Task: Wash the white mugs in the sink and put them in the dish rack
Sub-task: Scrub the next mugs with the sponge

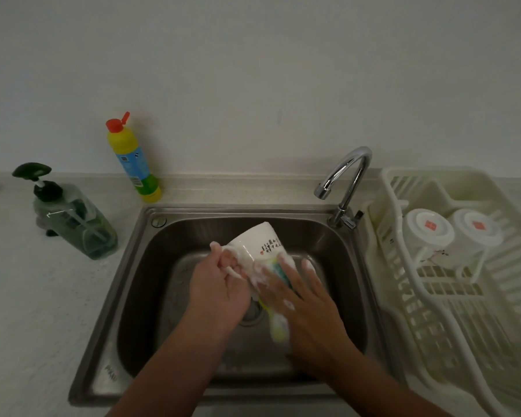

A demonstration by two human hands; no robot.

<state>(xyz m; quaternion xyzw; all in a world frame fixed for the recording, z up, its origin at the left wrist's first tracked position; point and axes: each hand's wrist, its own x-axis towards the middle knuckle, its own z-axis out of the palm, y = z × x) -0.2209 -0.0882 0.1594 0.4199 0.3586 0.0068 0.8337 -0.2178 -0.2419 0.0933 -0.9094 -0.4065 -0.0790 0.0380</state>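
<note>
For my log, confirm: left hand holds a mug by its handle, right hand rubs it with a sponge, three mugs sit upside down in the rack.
Not three: the head view shows two mugs upside down in the rack. The rest holds: left hand holds the soapy mug by its handle, right hand presses the sponge.

Yellow bottle (133, 159) and green pump dispenser (73, 218) stand on the counter (27, 296), left of the faucet (348, 182)
</note>
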